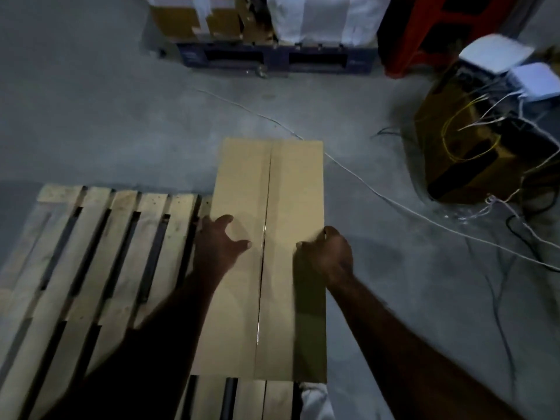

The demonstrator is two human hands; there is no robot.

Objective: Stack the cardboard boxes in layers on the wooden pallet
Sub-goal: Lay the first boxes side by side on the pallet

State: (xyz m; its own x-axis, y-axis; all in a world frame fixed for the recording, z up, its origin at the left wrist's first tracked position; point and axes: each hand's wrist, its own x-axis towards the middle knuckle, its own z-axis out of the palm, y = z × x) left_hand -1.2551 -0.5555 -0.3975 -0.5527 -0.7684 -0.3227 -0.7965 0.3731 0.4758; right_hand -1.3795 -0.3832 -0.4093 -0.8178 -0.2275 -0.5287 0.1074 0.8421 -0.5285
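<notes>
Grey concrete floor surrounds the wooden pallet; a long cardboard box lies along its right side. The left hand rests spread on the box's top, while the right hand curls round its right edge.

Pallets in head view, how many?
2. The wooden pallet lies at lower left, partly hidden by the cardboard box. A dark blue pallet sits at top centre, loaded with goods. The red frame at top right is cropped; cannot tell what it is.
</notes>
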